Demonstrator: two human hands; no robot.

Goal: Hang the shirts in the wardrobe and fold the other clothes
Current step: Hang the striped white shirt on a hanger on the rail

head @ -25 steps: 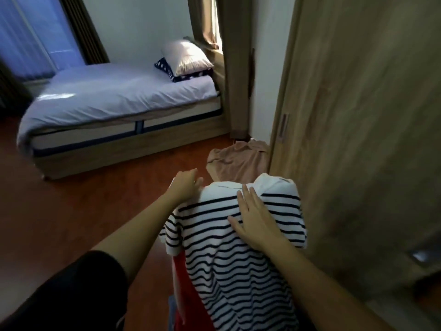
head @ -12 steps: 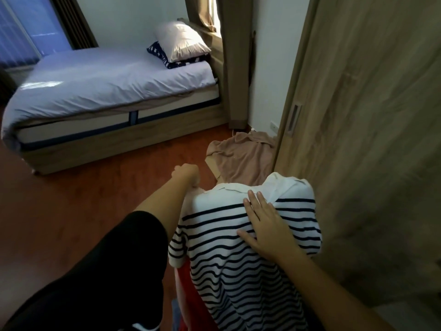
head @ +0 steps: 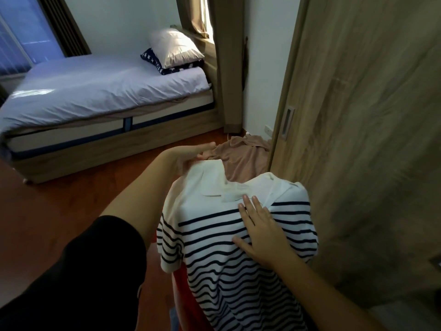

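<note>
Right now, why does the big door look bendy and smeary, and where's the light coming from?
Head view: the wide lens curves the wardrobe door; its wood grain looks smeared, probably blur; daylight through the curtains brightens the pillow and bed; the striped shirt looks sharp.

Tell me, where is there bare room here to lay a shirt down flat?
The bed sheet is bare from the pillows leftward. The wood floor is bare between the bed frame and the left arm. It is crowded by the wardrobe door: a tan shirt lies there, with the striped shirt in front.
</note>
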